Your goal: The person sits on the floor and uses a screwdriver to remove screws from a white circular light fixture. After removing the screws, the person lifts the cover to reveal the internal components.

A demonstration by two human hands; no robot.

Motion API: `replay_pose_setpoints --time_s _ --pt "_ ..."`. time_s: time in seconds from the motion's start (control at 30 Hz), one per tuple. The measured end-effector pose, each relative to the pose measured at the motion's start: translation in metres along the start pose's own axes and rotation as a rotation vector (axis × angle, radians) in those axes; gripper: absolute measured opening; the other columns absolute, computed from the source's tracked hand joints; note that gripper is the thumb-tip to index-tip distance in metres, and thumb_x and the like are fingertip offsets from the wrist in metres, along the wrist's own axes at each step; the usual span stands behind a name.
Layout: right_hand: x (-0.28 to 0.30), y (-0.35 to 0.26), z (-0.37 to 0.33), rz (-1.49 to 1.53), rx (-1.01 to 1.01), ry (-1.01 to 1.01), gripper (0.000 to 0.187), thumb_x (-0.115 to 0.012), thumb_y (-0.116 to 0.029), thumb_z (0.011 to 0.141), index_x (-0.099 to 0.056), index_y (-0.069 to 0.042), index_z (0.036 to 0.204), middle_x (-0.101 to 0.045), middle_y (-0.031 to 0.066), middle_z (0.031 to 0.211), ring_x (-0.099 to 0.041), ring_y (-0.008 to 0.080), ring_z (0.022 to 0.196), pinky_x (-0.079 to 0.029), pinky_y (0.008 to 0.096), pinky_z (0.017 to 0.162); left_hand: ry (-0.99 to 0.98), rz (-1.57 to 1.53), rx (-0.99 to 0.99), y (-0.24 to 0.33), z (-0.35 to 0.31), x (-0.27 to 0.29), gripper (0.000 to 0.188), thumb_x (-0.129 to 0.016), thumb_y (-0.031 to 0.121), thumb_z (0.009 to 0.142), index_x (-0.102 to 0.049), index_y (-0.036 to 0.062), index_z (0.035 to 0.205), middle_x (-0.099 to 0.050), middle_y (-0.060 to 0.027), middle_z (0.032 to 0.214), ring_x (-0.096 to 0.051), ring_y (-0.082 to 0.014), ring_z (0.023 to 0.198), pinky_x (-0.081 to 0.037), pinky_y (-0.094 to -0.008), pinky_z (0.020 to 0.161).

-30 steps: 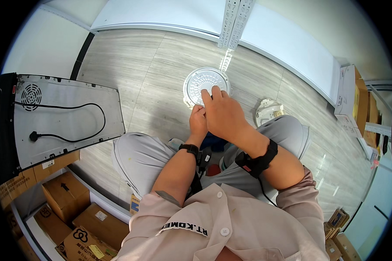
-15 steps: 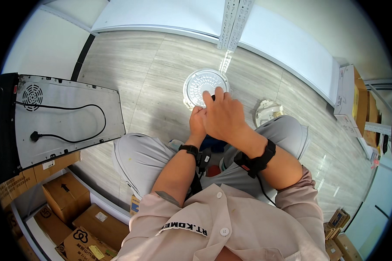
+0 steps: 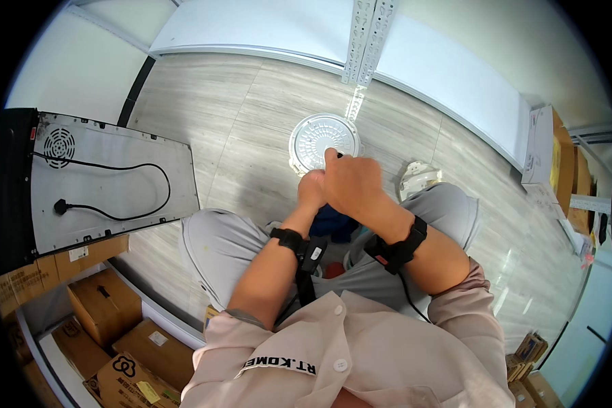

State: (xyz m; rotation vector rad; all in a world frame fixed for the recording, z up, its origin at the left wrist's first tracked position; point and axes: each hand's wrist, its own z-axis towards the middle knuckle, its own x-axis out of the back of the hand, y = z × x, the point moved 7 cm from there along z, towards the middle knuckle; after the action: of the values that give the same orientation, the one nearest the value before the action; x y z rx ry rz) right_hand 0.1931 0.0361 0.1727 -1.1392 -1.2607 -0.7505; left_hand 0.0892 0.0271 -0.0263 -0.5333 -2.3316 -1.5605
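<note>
A round white cover (image 3: 319, 133) with rings of raised ribs and a clear-looking rim is in front of me, between my knees and the far wall. My right hand (image 3: 355, 182) is closed at its near edge, and a small dark piece shows by the fingers, too little of it to name. Close against it is my left hand (image 3: 311, 190), fingers curled at the cover's near left edge; what they grip is hidden. On the floor by my right knee lies a broken-looking white round part (image 3: 418, 178).
A black-edged metal panel (image 3: 109, 183) with a black power cord (image 3: 158, 182) stands at the left. Cardboard boxes (image 3: 104, 306) fill a shelf at lower left. A perforated metal post (image 3: 368, 44) rises ahead. More boxes (image 3: 549, 149) are on the right.
My right hand has dropped toward me, its fingers more curled. My left hand has shifted slightly nearer my body. The cover sits slightly lower in view, as does the panel.
</note>
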Motion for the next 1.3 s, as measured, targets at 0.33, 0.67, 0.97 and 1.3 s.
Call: replay_pose_setpoints --time_s 0.33,0.67,0.97,1.3 --pt "-0.001 -0.01 -0.009 0.024 0.141 0.055 0.032 -0.069 -0.025 0.087 -0.057 -0.005 0.108 -0.066 0.0165 0.09 -0.07 0.0325 0.07 -0.055 0.0445 0.058 -0.002 -0.439 0.179 0.058 -0.061 0.039 0.034 -0.059 0.02 0.103 -0.06 -0.0047 0.126 -0.074 -0.0146 0.101 -0.071 -0.0226 0.09 -0.055 -0.0373 0.079" --pt "-0.001 -0.016 -0.005 0.045 -0.036 -0.161 0.04 -0.061 -0.041 0.1 -0.055 -0.003 0.11 -0.07 0.0156 0.074 -0.072 0.0356 0.066 -0.055 0.0461 0.056 0.266 -0.131 -0.384 0.099 -0.082 0.053 0.026 -0.072 0.022 0.092 -0.066 0.0038 0.109 -0.065 -0.0162 0.108 -0.065 -0.035 0.102 -0.053 -0.0437 0.085" --pt "0.022 -0.025 -0.021 0.146 0.191 -0.15 0.034 -0.066 -0.005 0.086 -0.056 -0.001 0.118 -0.058 0.0206 0.111 -0.063 0.0417 0.106 -0.055 0.0482 0.083 0.324 -0.192 -0.431 0.102 -0.093 0.046 0.031 -0.075 0.013 0.086 -0.065 0.0077 0.115 -0.067 -0.0117 0.111 -0.064 -0.034 0.106 -0.053 -0.0429 0.088" --pt "0.016 -0.022 -0.005 -0.199 0.034 -0.055 0.017 -0.066 -0.023 0.095 -0.06 -0.008 0.1 -0.063 0.0127 0.08 -0.069 0.0304 0.06 -0.053 0.039 0.05 0.494 -0.112 -0.435 0.111 -0.093 0.051 0.023 -0.071 0.008 0.089 -0.063 0.0047 0.11 -0.065 -0.0139 0.102 -0.064 -0.0354 0.096 -0.05 -0.0439 0.081"
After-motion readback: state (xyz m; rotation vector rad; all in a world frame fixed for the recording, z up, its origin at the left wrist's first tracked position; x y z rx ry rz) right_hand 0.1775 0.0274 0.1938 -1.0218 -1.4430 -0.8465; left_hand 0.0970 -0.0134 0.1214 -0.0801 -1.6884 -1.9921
